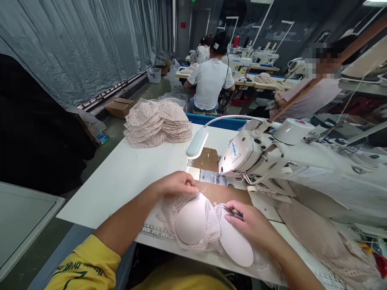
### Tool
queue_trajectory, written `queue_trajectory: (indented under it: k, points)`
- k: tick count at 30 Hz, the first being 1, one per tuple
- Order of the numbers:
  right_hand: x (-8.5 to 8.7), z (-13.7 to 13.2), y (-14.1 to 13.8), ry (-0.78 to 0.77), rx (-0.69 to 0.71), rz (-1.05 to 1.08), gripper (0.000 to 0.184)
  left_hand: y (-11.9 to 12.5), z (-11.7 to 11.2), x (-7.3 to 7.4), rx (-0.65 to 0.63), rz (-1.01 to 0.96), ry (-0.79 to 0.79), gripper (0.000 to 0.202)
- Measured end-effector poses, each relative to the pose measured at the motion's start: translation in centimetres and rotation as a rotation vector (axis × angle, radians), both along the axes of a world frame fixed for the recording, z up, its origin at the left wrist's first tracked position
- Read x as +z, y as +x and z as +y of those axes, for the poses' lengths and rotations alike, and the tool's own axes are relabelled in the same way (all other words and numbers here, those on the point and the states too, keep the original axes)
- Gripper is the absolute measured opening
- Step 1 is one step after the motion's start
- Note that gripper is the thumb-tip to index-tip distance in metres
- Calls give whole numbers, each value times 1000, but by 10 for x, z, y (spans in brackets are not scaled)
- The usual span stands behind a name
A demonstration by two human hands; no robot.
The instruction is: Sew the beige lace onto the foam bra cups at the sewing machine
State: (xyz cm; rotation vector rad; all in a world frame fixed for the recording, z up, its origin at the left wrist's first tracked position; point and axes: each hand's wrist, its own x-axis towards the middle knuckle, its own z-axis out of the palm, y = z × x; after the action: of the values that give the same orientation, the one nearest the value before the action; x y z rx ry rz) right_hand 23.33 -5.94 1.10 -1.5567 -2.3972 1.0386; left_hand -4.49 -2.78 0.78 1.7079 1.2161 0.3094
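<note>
Lying near the front edge of the worktop (pixel 121 181), in the head view, a bra (pixel 190 225) has its two pale cups turned up, lace (pixel 213 223) between and around them. The right hand (pixel 243 219) rests over the farther-right cup (pixel 237 243), gripping a small dark tool (pixel 237 214), likely thread snips, its tip at the lace. The left hand (pixel 179 183) is curled by the bra's upper edge; whether it pinches a thread I cannot tell.

Cups and lace look already joined, so this piece seems well along, perhaps at trimming; whether any seam is left does not show. More lace pieces stand in a stack (pixel 157 123) at the worktop's far left corner, apparently waiting.

A ruler strip (pixel 151 230) follows the front edge. The sewing machine (pixel 272 149) fills the right side, with a lit lamp (pixel 196 144) over its plate (pixel 213 177) and brown board (pixel 232 195) beside it. More pale fabric (pixel 326 237) lies towards the right edge.

Beyond the far edge, co-workers (pixel 210 84) sit at further machines (pixel 238 62); a grey curtain (pixel 90 48) and a carton (pixel 119 107) are to the left.
</note>
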Motion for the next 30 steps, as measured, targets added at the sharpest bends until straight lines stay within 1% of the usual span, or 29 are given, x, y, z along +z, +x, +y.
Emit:
queue_trajectory:
  k: [1, 2, 3, 5, 7, 8, 10, 11, 12, 13, 15, 17, 19, 21, 23, 25, 26, 27, 28, 30]
  points:
    - [0, -2, -3, 15, 27, 0, 16, 5, -5, 2, -42, 96, 89, 20]
    - [1, -2, -5, 32, 40, -10, 14, 9, -10, 5, -62, 158, 152, 18]
    - [2, -2, -6, 47, 41, -28, 11, 13, -15, 8, -63, 189, 189, 19]
    - [4, -2, -6, 64, 35, -78, 11, 15, -26, 13, -50, 216, 236, 18]
    - [4, -1, -6, 79, 51, -140, 5, 14, -38, 16, -31, 239, 252, 12]
    - [4, -1, -6, 88, 64, -164, 9, 12, -45, 15, -19, 249, 243, 15]
    - [5, -1, -6, 123, 76, -170, 17, 9, -60, 10, -4, 273, 205, 38]
    - [6, 0, -7, 147, 76, -144, 18, 8, -68, 7, 2, 288, 206, 38]
    - [9, 0, -9, 167, 73, -103, 17, 6, -75, 4, -4, 299, 207, 31]
    - [13, 1, -12, 181, 62, -60, 18, 4, -82, 2, -16, 289, 222, 22]
    - [23, 4, -20, 168, 31, 19, 20, -5, -94, 0, -11, 265, 268, 17]
    - [32, 6, -34, 126, 2, 95, 19, -21, -102, 3, 48, 266, 320, 13]
    - [37, 9, -54, 103, 17, 201, 17, -42, -107, 8, 136, 296, 337, 7]
    - [34, 13, -80, 61, 80, 335, 19, -66, -109, 14, 201, 325, 330, 4]
    - [25, 20, -110, -43, 152, 447, 18, -89, -108, 21, 244, 341, 359, 7]
    - [17, 32, -143, -98, 154, 517, 21, -110, -102, 30, 272, 366, 444, 10]
    - [16, 40, -159, -97, 110, 561, 23, -120, -97, 37, 297, 388, 502, 12]
    - [18, 49, -175, -79, 87, 628, 25, -131, -89, 46, 336, 419, 570, 14]
    - [22, 60, -190, -12, 54, 730, 29, -141, -79, 56, 391, 452, 648, 17]
    - [39, 85, -216, 199, 19, 951, 31, -161, -53, 83, 563, 494, 847, 19]
